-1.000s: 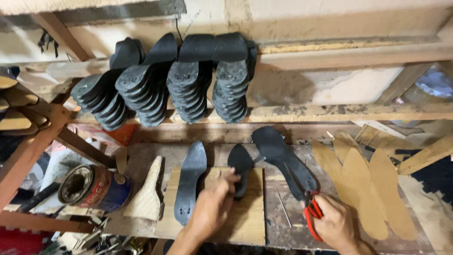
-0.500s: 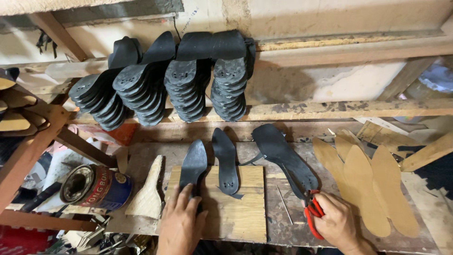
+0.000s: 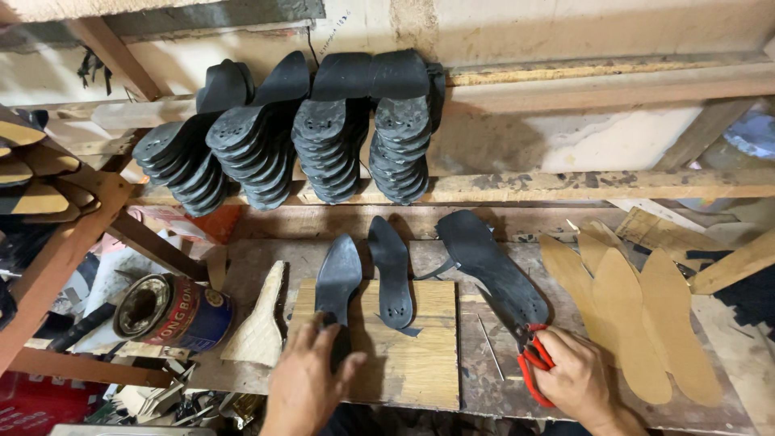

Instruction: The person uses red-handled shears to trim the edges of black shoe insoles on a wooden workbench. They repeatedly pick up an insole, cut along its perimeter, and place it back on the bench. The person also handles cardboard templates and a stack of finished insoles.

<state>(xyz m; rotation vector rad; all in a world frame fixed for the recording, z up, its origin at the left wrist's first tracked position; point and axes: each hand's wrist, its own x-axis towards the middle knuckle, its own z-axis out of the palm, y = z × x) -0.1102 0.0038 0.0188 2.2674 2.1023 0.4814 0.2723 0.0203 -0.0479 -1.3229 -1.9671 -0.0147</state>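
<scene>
Right hand [image 3: 580, 378] clenched around red-handled scissors [image 3: 534, 373], handles enclosed by the curled fingers, blades largely hidden against the dark sole ahead. Scissors resting at the heel end of a large black sole [image 3: 494, 270] lying diagonally on the workbench [image 3: 500, 371], toe end pointing up and left toward the shelf.

Left hand [image 3: 305, 381] flat and released, fingers spread, fingertips [image 3: 313, 333] pressing on the heel end of a pointed dark grey insole [image 3: 337, 278]. Nothing grasped. Insole lying half on a wooden cutting board [image 3: 412, 355], toe pointing away past the board's far edge.

Just beside it to the right, a second black insole [image 3: 391, 270], narrower, with small holes near its heel, also half on the board. Thin dark offcut strip [image 3: 404, 329] at its heel.

Left of the board: pale wooden wedge-shaped block [image 3: 260, 327], then a round tin can [image 3: 171, 311] lying on its side, open mouth facing left.

Right of the large sole: several tan fibreboard insoles [image 3: 638, 323] overlapping on the bench, well apart from the left hand, near the right hand. Thin metal nail or awl [image 3: 488, 347] on the bench between board and scissors.

Above, on a wooden shelf rail [image 3: 581, 186]: four stacks of black heeled sole units [image 3: 323, 137], nested and leaning against the wall. Far left: tan soles [image 3: 32, 173] racked on a slanted frame.
</scene>
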